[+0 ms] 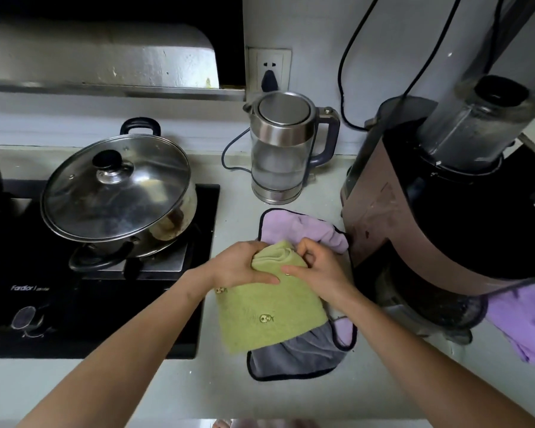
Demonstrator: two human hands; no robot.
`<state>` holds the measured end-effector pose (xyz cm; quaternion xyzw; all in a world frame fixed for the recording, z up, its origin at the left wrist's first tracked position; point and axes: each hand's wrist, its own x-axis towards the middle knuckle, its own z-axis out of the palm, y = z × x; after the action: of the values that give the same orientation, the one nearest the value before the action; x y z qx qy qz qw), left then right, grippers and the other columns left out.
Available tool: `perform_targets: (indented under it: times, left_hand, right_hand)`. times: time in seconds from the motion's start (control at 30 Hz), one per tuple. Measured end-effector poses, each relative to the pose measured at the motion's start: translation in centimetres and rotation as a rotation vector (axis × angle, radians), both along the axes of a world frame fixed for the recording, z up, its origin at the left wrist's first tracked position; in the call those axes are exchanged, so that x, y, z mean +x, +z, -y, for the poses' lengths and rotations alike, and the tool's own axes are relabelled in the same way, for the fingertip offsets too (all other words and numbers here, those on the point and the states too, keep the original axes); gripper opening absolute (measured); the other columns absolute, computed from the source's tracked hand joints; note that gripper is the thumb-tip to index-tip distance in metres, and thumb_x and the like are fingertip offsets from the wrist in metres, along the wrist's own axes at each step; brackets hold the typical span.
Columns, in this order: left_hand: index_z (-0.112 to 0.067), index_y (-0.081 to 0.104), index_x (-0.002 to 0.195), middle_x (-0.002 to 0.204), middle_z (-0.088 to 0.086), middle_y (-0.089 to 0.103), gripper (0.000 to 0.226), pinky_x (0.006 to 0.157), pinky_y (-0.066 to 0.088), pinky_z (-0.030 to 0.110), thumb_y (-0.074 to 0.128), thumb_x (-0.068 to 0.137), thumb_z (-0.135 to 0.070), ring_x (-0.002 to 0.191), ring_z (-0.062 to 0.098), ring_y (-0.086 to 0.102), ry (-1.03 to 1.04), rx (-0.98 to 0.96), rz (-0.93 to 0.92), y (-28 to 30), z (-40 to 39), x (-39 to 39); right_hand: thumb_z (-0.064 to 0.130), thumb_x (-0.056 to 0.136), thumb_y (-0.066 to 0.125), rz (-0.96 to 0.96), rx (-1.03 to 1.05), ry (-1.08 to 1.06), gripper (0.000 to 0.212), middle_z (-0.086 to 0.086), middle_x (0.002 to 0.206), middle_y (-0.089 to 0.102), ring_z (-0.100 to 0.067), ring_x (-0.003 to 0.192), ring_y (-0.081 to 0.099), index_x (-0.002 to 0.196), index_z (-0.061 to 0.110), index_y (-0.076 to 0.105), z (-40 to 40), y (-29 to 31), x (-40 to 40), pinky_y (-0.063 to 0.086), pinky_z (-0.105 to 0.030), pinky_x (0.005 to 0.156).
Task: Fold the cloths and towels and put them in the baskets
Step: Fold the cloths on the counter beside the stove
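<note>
A green towel [269,313] with small embroidered figures lies on the counter, its far end bunched into folds. My left hand [241,265] grips that bunched end from the left, thumb laid across the cloth. My right hand [315,267] pinches the same end from the right. Under the green towel lies a cloth with a dark border, lilac [294,227] at the far end and grey [294,353] at the near end. Another lilac cloth [525,322] hangs at the right, beside the blender. No basket is in view.
A lidded steel pot [118,189] sits on the black gas hob [90,304] at the left. A glass kettle [280,146] stands behind the cloths. A tall blender [439,205] stands close on the right. The pale counter [198,390] runs along the front.
</note>
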<state>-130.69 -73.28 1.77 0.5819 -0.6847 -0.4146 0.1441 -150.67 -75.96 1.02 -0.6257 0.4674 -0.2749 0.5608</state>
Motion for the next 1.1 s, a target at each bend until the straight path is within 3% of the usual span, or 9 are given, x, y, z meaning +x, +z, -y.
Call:
perform_targets:
  times: [0.13,0.27,0.37,0.43,0.5,0.6,0.8,0.93,1.1]
  left_hand:
    - [-0.017,0.054,0.115,0.096,-0.015,0.044,0.047,0.074,0.041,0.022,0.066,0.083,-0.05,0.089,0.008,0.052,-0.128,-0.329,0.207,2.5,-2.0,-0.1]
    - [-0.013,0.05,0.117,0.108,-0.001,0.055,0.048,0.078,0.048,0.036,0.055,0.089,-0.051,0.099,0.02,0.057,-0.175,-0.435,0.345,3.8,-3.1,-0.5]
    - [-0.018,0.05,0.116,0.106,-0.003,0.061,0.043,0.078,0.047,0.036,0.057,0.088,-0.05,0.097,0.019,0.059,-0.139,-0.399,0.328,4.5,-3.4,-0.6]
    - [-0.022,0.052,0.115,0.103,-0.006,0.063,0.039,0.078,0.048,0.037,0.06,0.087,-0.049,0.095,0.019,0.059,-0.114,-0.371,0.304,4.7,-3.6,-0.6]
    - [-0.024,0.055,0.114,0.102,-0.006,0.065,0.038,0.079,0.048,0.037,0.063,0.085,-0.048,0.095,0.018,0.06,-0.089,-0.359,0.293,4.8,-3.8,-0.7]
    - [-0.026,0.059,0.114,0.102,-0.008,0.067,0.039,0.08,0.048,0.036,0.067,0.082,-0.047,0.096,0.016,0.06,-0.061,-0.355,0.277,5.0,-4.0,-0.9]
    - [-0.029,0.063,0.114,0.109,-0.015,0.066,0.038,0.084,0.046,0.032,0.07,0.08,-0.045,0.101,0.01,0.059,-0.061,-0.346,0.297,5.0,-4.6,-1.5]
    - [-0.03,0.064,0.112,0.107,-0.016,0.067,0.038,0.085,0.047,0.035,0.07,0.079,-0.047,0.098,0.011,0.06,-0.058,-0.34,0.282,4.8,-4.6,-1.7]
    - [-0.035,0.062,0.112,0.105,-0.017,0.067,0.036,0.085,0.048,0.038,0.067,0.08,-0.05,0.098,0.011,0.06,-0.047,-0.324,0.26,4.9,-4.6,-2.1]
  right_hand:
    - [-0.003,0.071,0.077,0.018,-0.164,0.149,0.047,0.0,0.086,0.056,-0.007,0.079,0.057,0.093,0.024,0.047,-0.9,3.3,-0.8,0.046,-0.02,0.073]
    - [0.011,0.079,0.075,-0.178,-0.444,0.362,0.05,0.014,0.11,0.051,0.005,0.103,0.051,0.117,0.029,0.047,-1.4,6.3,-1.6,0.04,-0.011,0.089]
    - [0.021,0.087,0.065,-0.393,-0.742,0.56,0.039,0.013,0.132,0.039,0.002,0.112,0.046,0.121,0.03,0.047,-1.5,7.7,-2.4,0.033,-0.002,0.086]
    - [0.022,0.092,0.059,-0.495,-0.876,0.649,0.029,0.011,0.141,0.031,-0.004,0.104,0.052,0.117,0.029,0.048,-1.7,8.4,-2.7,0.043,-0.014,0.078]
    - [0.021,0.093,0.055,-0.556,-1.014,0.725,0.022,0.011,0.14,0.03,-0.011,0.101,0.056,0.113,0.026,0.049,-1.9,8.9,-2.9,0.051,-0.033,0.071]
    - [0.017,0.094,0.05,-0.644,-1.1,0.824,0.019,0.005,0.139,0.036,-0.018,0.097,0.058,0.111,0.022,0.055,-2.1,9.5,-3.1,0.052,-0.04,0.066]
    - [0.017,0.093,0.052,-0.716,-1.171,0.935,0.009,0.003,0.125,0.053,-0.019,0.086,0.06,0.102,0.018,0.054,-2.0,10.0,-3.9,0.052,-0.038,0.068]
    - [0.02,0.093,0.052,-0.77,-1.151,0.97,0.005,0.003,0.114,0.051,-0.019,0.084,0.058,0.098,0.018,0.051,-2.0,10.0,-4.0,0.052,-0.042,0.064]
    - [0.027,0.095,0.053,-0.718,-0.946,0.882,0.011,0.004,0.105,0.046,-0.005,0.077,0.042,0.099,0.017,0.051,-1.9,10.1,-3.8,0.044,-0.035,0.07]
